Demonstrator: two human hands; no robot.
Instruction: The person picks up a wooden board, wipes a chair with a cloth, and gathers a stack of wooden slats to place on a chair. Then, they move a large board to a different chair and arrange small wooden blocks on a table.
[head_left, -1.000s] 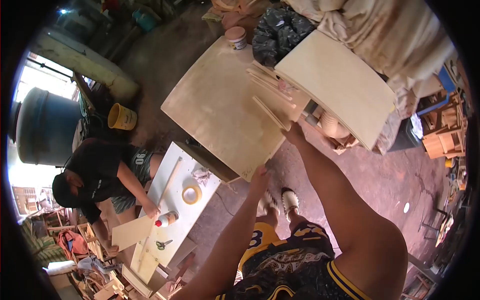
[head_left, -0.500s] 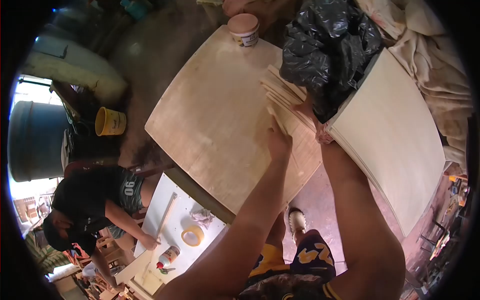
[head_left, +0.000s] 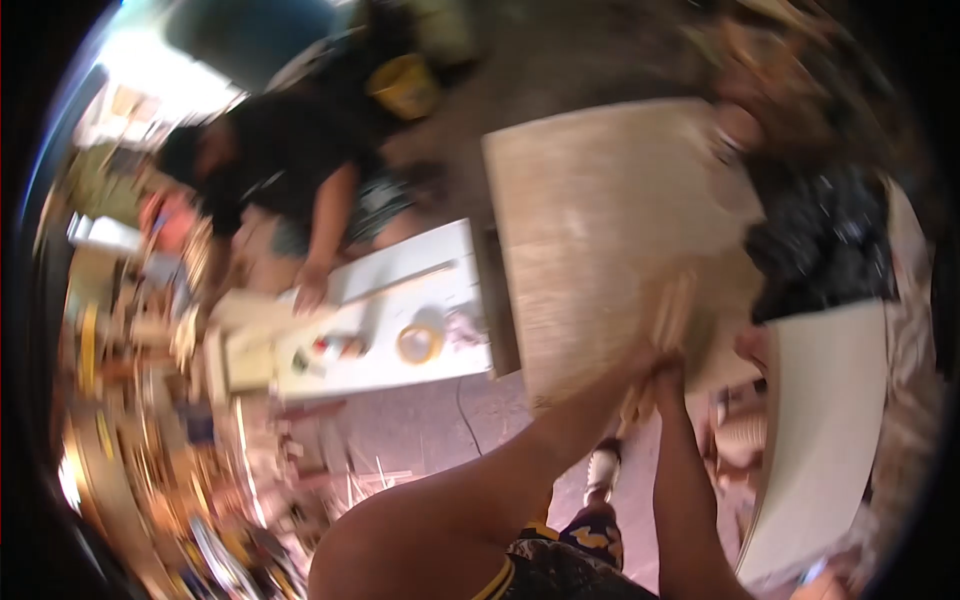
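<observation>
Both grips closed on wood strips at the tabletop edge

Left hand and right hand close together, fingers clamped around the wood strips, details blurred. Strips cross the near edge of the wooden tabletop, toward its right corner. Tub at far right corner; black bag by right edge. On the white tabletop: tape roll near the near edge, bottle left of it. Another person at its far edge.
</observation>
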